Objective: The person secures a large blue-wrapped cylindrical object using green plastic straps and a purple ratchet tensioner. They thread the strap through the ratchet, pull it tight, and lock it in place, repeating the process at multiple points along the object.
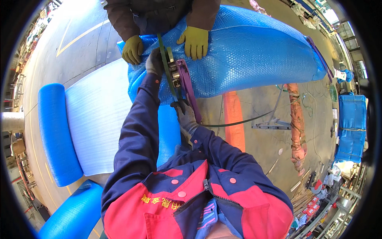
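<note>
— Looking down past the red and navy jacket: where is each hand?

— The left hand (pixel 154 61), in a dark glove, lies on the blue bubble-wrapped bundle (pixel 246 55), right at the top end of the purple strapping tool (pixel 181 79). Its grip is hard to read; the fingers curl over the wrap beside the green strap (pixel 164 55), but I cannot tell whether they clasp the strap or only press on it.

— And the right?

— The right hand (pixel 185 115), gloved too, is closed tight around the lower end of the tool's purple handle. That grip is narrow, fully wrapped on the handle.

— Where does the tool sit?

— Against the near side of the bundle, running down toward the person, with the green strap passing through its metal head and up over the wrap. A dark strap tail (pixel 238 122) trails off to the right above the concrete floor (pixel 79 36).

— Anyone else there?

— A co-worker stands across the bundle, with two yellow gloves (pixel 194 41) pressed flat on the wrap on either side of the strap. A loose sheet of white bubble wrap (pixel 97 119) spreads to the left, ending in a blue roll (pixel 55 135). An orange post (pixel 234 119) stands under the bundle.
</note>
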### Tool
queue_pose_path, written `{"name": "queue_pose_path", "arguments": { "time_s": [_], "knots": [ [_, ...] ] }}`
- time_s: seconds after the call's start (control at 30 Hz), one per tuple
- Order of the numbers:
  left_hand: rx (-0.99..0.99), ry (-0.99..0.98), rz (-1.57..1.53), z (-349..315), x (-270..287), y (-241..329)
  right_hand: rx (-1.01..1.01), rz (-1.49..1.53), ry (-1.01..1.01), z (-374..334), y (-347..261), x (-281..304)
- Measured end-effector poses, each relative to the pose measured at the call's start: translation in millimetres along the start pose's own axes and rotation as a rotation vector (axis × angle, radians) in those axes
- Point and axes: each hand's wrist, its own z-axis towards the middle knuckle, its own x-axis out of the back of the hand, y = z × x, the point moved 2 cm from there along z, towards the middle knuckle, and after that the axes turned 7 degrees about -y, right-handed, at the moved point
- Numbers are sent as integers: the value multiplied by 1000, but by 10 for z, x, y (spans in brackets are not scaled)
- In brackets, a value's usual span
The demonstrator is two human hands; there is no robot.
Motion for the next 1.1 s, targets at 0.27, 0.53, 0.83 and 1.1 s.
{"name": "queue_pose_path", "arguments": {
  "time_s": [0.27,0.53,0.83,1.1],
  "knots": [
    [-209,355,1279,-149,-336,-39,72,65,-103,635,250,180],
    [-237,214,1127,-210,-141,-186,-26,-294,-380,761,-241,410],
    [-187,231,1135,-116,-59,-192,616,-109,-611,-269,-504,855],
    [-202,264,1283,-86,30,-208,-531,631,-97,-428,587,1021]
  ]
}}
